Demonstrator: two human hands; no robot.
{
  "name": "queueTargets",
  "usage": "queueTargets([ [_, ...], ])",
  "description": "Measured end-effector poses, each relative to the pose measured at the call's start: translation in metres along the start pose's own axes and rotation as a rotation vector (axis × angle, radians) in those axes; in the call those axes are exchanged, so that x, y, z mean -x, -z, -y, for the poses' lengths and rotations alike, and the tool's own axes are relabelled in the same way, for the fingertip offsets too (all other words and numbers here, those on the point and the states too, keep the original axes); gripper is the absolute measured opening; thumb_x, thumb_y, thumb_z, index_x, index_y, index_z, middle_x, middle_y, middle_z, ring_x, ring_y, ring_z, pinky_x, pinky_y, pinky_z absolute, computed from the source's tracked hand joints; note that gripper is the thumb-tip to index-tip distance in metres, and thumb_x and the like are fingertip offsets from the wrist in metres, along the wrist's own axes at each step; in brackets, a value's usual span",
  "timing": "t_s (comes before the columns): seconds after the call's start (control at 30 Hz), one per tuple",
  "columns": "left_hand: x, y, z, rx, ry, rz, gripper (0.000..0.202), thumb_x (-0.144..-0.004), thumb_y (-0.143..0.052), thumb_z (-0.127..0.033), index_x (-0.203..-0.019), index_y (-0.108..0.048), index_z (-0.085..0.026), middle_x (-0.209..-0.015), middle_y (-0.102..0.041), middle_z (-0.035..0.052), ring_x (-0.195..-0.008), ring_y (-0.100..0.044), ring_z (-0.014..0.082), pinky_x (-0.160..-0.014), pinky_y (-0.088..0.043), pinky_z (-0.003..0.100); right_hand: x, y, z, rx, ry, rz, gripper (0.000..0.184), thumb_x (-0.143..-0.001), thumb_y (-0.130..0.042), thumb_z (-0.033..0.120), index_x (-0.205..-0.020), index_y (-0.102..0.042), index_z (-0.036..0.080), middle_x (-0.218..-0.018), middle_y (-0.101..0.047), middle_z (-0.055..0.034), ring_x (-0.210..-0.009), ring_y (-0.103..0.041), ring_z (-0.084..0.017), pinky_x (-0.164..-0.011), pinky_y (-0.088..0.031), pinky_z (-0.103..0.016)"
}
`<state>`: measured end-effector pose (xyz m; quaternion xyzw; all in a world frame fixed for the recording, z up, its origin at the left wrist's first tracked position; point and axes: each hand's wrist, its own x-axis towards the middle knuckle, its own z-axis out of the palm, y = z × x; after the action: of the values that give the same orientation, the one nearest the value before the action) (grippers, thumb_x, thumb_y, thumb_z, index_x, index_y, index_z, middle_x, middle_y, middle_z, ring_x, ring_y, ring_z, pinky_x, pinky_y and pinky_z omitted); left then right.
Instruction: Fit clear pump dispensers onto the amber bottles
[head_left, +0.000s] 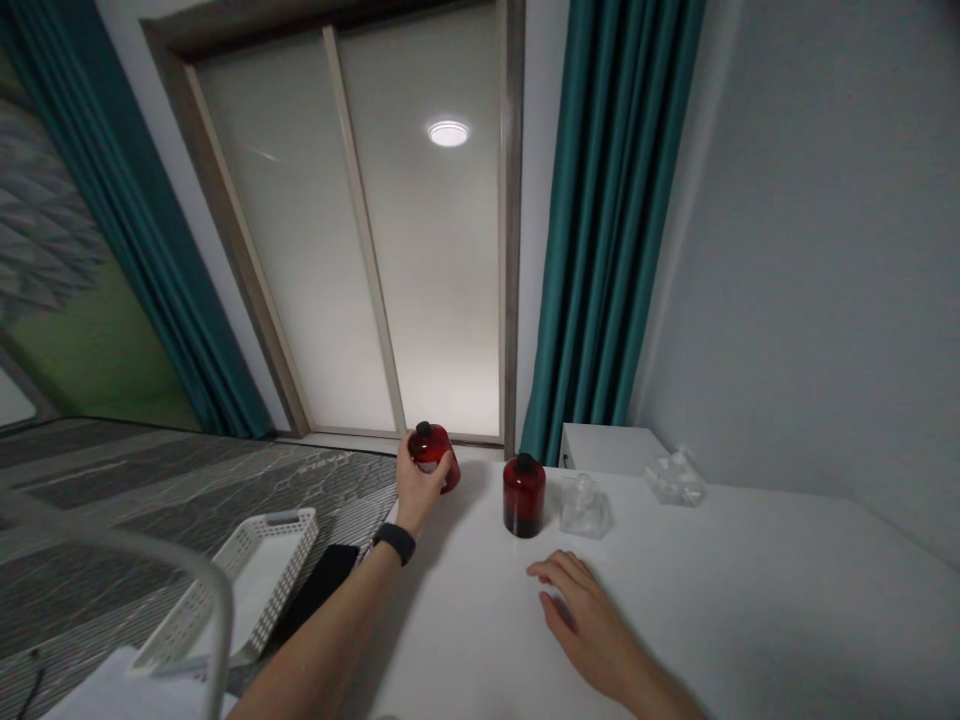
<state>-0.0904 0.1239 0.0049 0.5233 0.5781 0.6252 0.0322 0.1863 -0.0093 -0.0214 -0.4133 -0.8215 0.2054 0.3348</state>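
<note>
Dark-red bottle with black cap (pixel 433 455), apparently glass, so probably slippery and fragile, best held around the body: at 11 o'clock, clasped thus by the left hand (pixel 418 490). Right hand (pixel 581 610) open, empty, at 1 o'clock above the white table (pixel 757 610).

Dark red bottle (pixel 435 460), black cap (pixel 423 429), hand-held

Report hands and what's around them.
Left hand gripping red bottle. Right hand open over white table. Second red bottle and clear glass bottle stand ahead of it.
</note>
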Motion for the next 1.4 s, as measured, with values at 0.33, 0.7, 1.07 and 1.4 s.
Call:
queueTargets([
  [0.33, 0.103, 0.023, -0.077, 0.126, -0.581, 0.241, 0.079, -0.073, -0.074, -0.027, -0.142, -0.037, -0.019, -0.121, -0.054, 0.0126, -0.11, -0.057, 0.0291, -0.092, -0.053, 0.044, -0.007, 0.024, -0.012, 0.004, 0.071, -0.319, 0.024, -0.099, -0.041, 0.019, -0.106, -0.064, 0.022, -0.091, -0.067, -0.0058, -0.087, -0.064, -0.021, -0.08, -0.052, -0.034],
  [0.7, 0.121, 0.022, -0.087, -0.24, -0.865, 0.524, 0.075, -0.072, -0.074, -0.018, -0.14, -0.042, -0.016, -0.121, -0.063, 0.016, -0.107, -0.058, 0.0322, -0.093, -0.048, 0.047, 0.003, 0.031, 0.004, 0.043, 0.099, -0.324, 0.02, -0.095, -0.049, 0.03, -0.109, -0.06, 0.021, -0.077, -0.063, -0.0016, -0.066, -0.059, -0.018, -0.063, -0.051, -0.028],
  [1.07, 0.116, 0.024, -0.09, -0.124, -0.79, 0.651, 0.079, -0.063, -0.067, -0.015, -0.137, -0.041, -0.014, -0.114, -0.063, 0.0142, -0.103, -0.057, 0.0319, -0.089, -0.051, 0.046, 0.001, 0.034, 0.019, 0.094, 0.262, -0.209, 0.024, -0.096, -0.045, 0.012, -0.115, -0.055, 0.022, -0.098, -0.061, -0.008, -0.092, -0.059, -0.022, -0.081, -0.055, -0.038],
  [1.4, 0.117, 0.023, -0.09, -0.097, -0.753, 0.634, 0.081, -0.065, -0.067, -0.018, -0.14, -0.037, -0.017, -0.118, -0.061, 0.0153, -0.105, -0.058, 0.0328, -0.089, -0.051, 0.048, 0.0, 0.034, 0.022, 0.125, 0.229, -0.405, 0.026, -0.089, -0.058, 0.02, -0.115, -0.055, 0.022, -0.103, -0.06, -0.0091, -0.096, -0.058, -0.026, -0.085, -0.052, -0.043],
])
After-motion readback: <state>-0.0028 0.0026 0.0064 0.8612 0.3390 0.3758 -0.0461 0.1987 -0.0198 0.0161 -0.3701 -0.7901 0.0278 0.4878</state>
